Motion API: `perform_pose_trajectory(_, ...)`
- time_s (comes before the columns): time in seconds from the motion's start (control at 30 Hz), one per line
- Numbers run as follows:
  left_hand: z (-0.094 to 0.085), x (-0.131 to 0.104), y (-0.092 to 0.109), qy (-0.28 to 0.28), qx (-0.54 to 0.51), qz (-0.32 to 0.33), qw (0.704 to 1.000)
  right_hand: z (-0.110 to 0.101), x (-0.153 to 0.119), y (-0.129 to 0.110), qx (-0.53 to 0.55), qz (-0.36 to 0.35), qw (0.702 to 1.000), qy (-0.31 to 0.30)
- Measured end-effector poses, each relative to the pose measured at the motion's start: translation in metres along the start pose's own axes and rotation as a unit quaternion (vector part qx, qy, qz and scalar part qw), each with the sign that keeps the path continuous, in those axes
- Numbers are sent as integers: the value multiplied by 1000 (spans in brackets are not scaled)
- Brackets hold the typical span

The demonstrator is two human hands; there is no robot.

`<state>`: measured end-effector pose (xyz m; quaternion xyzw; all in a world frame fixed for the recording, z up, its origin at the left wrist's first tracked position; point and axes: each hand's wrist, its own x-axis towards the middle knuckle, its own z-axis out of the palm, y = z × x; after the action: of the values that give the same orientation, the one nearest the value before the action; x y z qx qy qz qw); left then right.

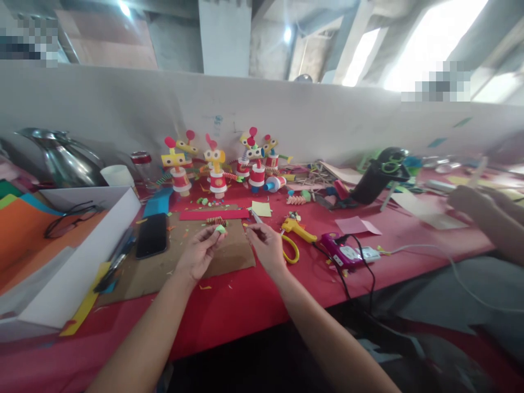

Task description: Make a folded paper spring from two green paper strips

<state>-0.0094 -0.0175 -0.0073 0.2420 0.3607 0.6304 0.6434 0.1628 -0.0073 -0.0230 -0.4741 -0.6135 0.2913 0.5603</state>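
Note:
My left hand (200,250) pinches a small light-green paper piece (220,229) between thumb and fingertips, above a brown cardboard sheet (235,252). My right hand (265,245) is closed at the fingertips a short way to the right; whether anything small is in the pinch I cannot make out. Yellow-handled scissors (291,250) lie beside that hand, partly hidden by it. Just behind my left fingertips lies a striped paper coil (216,221). A red paper strip (213,214) and a pale yellow paper square (261,208) lie farther back.
Several paper-cup robot figures (218,180) stand at the back. A yellow glue gun (301,230) and purple power strip (341,252) with cables lie right. A phone (151,236) and white box (82,262) are left. Another person's hand (470,204) is at far right.

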Motion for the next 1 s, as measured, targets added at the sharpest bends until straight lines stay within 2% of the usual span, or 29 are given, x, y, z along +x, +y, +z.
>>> perform_pose_trajectory(0.07,-2,0,2,-1,-29,-18,999,-24,-4,-2,-156,-30,986,-53)
perform_pose_trajectory(0.13,-4,0,3,-10,-53,-28,998,-48,-11,-2,-322,-42,943,-77)
perform_pose_trajectory(0.2,-6,0,3,-15,-78,-34,996,-65,-18,-2,-428,-18,897,-112)
perform_pose_trajectory(0.27,-7,1,4,-7,-106,-41,993,-74,-22,-1,-465,3,873,-146)
perform_pose_trajectory(0.37,-9,1,6,3,-147,-53,988,-75,-23,0,-467,18,865,-183)
perform_pose_trajectory(0.47,-11,0,9,-24,-188,-48,981,-72,-18,-2,-471,40,860,-191)
perform_pose_trajectory(0.53,-11,-1,11,-38,-207,-42,977,-72,-14,-3,-458,68,866,-191)
perform_pose_trajectory(0.6,-10,-2,13,-23,-213,-43,976,-74,-10,-1,-415,97,885,-186)
perform_pose_trajectory(0.77,-5,4,15,103,-200,-64,972,-80,-10,8,-251,163,941,-160)
perform_pose_trajectory(0.83,-3,7,14,131,-193,-62,970,-80,-18,7,-162,178,956,-166)
perform_pose_trajectory(0.93,-4,10,11,130,-179,-45,974,-78,-35,-5,10,164,963,-212)
perform_pose_trajectory(1.0,-4,10,9,116,-166,-30,979,-79,-47,-15,68,163,959,-222)
